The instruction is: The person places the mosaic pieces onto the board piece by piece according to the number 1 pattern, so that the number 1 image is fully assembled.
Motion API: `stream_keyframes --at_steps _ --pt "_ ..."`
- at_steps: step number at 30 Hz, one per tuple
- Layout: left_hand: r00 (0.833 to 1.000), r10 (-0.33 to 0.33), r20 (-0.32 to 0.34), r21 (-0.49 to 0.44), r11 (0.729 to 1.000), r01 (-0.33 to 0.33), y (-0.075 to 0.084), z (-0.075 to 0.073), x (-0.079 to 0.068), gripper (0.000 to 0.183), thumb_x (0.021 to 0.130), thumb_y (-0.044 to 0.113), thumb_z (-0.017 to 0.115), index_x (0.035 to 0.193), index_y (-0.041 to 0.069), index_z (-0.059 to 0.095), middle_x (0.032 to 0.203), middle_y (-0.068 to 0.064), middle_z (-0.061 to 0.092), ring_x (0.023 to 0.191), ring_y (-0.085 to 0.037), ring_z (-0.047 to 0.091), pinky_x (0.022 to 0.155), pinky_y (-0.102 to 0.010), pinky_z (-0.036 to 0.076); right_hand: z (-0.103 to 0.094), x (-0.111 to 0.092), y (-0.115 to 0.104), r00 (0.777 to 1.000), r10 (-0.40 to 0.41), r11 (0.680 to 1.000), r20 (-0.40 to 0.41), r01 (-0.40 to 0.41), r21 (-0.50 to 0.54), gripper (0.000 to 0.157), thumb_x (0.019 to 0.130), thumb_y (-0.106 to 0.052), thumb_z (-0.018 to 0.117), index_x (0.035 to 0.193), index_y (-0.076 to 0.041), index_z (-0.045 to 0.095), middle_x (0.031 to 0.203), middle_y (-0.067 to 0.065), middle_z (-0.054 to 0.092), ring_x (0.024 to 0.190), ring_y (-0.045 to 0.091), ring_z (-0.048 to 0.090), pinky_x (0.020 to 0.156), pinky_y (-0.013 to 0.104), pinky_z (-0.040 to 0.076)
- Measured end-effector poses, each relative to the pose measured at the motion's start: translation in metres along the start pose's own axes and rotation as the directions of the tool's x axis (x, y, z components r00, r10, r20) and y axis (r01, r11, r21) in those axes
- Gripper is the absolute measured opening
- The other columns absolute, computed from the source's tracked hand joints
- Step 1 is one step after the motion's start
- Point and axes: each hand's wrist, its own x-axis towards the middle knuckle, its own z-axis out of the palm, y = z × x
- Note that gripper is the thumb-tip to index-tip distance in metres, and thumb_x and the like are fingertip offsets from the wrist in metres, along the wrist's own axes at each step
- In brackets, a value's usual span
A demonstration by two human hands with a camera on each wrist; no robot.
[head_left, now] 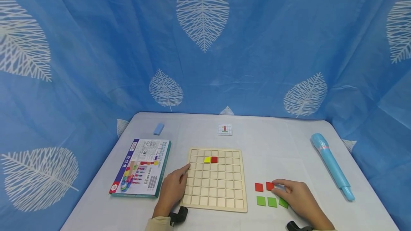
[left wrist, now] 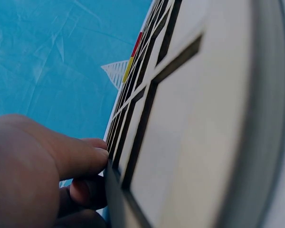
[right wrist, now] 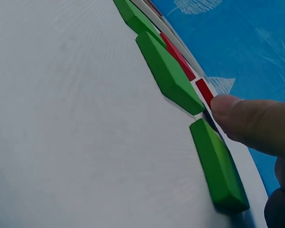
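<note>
A wooden grid board (head_left: 216, 184) lies on the white table, with a yellow tile (head_left: 207, 159) and a red tile (head_left: 214, 159) side by side in its upper part. My left hand (head_left: 174, 187) holds the board's left edge, fingertips at the rim in the left wrist view. To the board's right, my right hand (head_left: 299, 198) pinches a red square tile (head_left: 269, 186) between thumb and forefinger, at table level. Another red tile (head_left: 259, 187) lies just left of it. Several green tiles (right wrist: 168, 71) form a row nearer me, one partly under the right hand.
A boxed toy set (head_left: 141, 167) lies left of the board, with a small blue block (head_left: 158, 129) behind it. A small pattern card (head_left: 224, 129) lies at the back. On the right is a light-blue microphone-shaped object (head_left: 332, 167). Blue leaf-print cloth (head_left: 250, 45) surrounds the table.
</note>
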Motion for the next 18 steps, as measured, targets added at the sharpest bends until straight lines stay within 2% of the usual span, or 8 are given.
stream_keyframes --at_steps 8,18 --pt "1.000 -0.002 0.005 -0.001 1.000 0.002 0.000 0.000 0.000 0.037 0.102 0.018 0.061 0.139 0.017 0.065 0.079 0.009 0.057 0.075 -0.012 0.051 0.068 -0.033 0.040 -0.003 0.000 -0.002 1.000 -0.004 1.000 -0.010 0.004 -0.031 0.040 0.086 -0.033 0.082 0.119 -0.011 0.077 0.053 0.000 0.044 0.048 0.018 0.042 0.049 0.026 0.033" --pt "1.000 0.008 0.004 0.004 1.000 -0.008 -0.002 0.000 0.000 0.037 0.103 0.019 0.061 0.139 0.017 0.065 0.077 0.009 0.055 0.073 -0.011 0.050 0.067 -0.032 0.040 -0.004 0.007 -0.020 0.995 -0.091 0.995 -0.051 0.088 -0.056 0.037 0.085 -0.032 0.083 0.116 -0.013 0.078 0.052 -0.003 0.040 0.046 0.015 0.039 0.048 0.024 0.033"
